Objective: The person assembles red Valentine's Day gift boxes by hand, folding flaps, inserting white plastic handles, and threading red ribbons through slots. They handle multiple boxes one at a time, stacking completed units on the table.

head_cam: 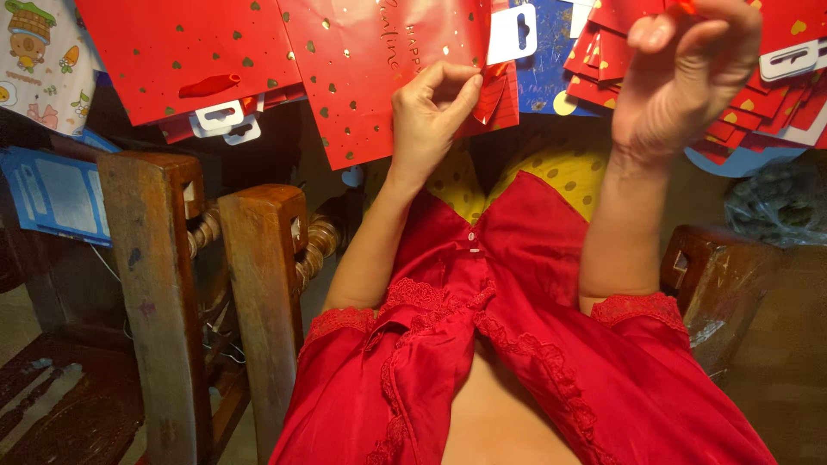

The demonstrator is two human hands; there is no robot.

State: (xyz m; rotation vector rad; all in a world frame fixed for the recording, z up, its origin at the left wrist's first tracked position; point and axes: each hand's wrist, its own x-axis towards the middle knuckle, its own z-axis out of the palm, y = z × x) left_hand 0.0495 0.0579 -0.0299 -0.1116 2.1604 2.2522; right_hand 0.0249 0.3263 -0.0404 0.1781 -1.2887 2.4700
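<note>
My left hand (428, 112) is raised in front of me. Its thumb and fingers pinch a glossy red folded strip (491, 88) at the lower edge of a large red gift bag (379, 60) with gold hearts. My right hand (680, 77) is held higher at the upper right with its fingers curled together. A small red piece (685, 7) shows at its fingertips by the frame's top edge. Behind that hand lies a pile of smaller red packets (775, 95) with white hang tabs. I wear a red lace-trimmed garment (517, 344).
Another red bag (181, 52) with a red balloon-like piece (211, 84) lies at the upper left. Two wooden chair posts (151, 284) stand on the left, and a dark wooden block (715, 284) on the right. A blue packet (56, 194) sits far left, a plastic bag (775, 207) far right.
</note>
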